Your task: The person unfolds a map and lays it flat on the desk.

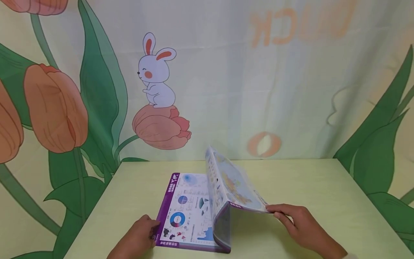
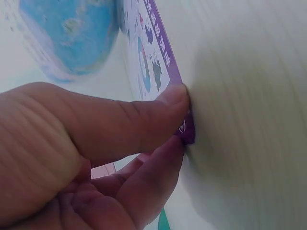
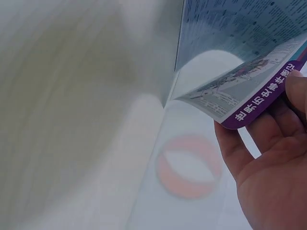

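Note:
A folded map chart (image 1: 202,216) with purple borders, diagrams and Chinese print stands partly unfolded on the table. Its left part lies flat, while the right panel, showing a coloured map, is raised at a slant from a tall fold. At the lower left corner my left hand (image 1: 137,233) pinches the purple edge between thumb and fingers, close to the tabletop in the left wrist view. My right hand (image 1: 302,225) pinches the near corner of the raised panel, above the table. The right wrist view shows printed text and a picture on that panel's underside (image 3: 235,91).
The pale yellow-green table (image 1: 291,180) extends to both sides of the chart. Behind its far edge hangs a curtain (image 1: 220,90) printed with tulips, leaves and a white rabbit.

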Tool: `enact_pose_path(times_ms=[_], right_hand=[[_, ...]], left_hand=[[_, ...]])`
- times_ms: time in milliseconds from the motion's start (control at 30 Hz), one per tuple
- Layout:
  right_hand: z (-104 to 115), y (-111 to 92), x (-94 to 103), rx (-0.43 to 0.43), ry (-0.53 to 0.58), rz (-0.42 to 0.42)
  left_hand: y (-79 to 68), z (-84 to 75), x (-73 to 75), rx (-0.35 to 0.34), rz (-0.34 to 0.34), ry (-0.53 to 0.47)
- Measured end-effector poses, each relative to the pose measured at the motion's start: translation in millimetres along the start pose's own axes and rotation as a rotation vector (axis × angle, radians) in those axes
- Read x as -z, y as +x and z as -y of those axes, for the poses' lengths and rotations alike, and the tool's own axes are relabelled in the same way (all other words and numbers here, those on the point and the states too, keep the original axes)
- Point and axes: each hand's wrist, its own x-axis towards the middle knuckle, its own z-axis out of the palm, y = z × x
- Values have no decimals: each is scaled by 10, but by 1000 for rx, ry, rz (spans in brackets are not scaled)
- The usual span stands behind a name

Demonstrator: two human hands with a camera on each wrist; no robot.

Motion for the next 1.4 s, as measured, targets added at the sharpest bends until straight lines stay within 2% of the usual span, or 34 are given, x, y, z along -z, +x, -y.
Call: enact_pose_path(times_ms=[200,333,433,633,800,900,1100,1300,1400], right_hand=[[-69,-187,161,-35,-5,-13],[-127,-320,280,-51,-60,-25],[-139,-401,372,-117,-116,-12],[-172,-535,506,-398,-214,104],[-261,-633,536,-522,-244,198],[-335,-719,525,-551,-273,255],[-510,-873,536,-534,-349,367],[-632,-894,557,-630,-251,579],[-633,-897,520,-630,-222,660]], left_hand=[[0,200,115,24,-5,14],[20,345,177,40,-10,3],[48,469,201,35,-13,1],[49,663,272,48,-12,-9],[17,809,340,53,-6,6],[-16,906,370,48,-3,29],[-70,1078,402,47,-4,73],[-76,1171,417,70,-6,60],[-75,1201,423,70,2,59]])
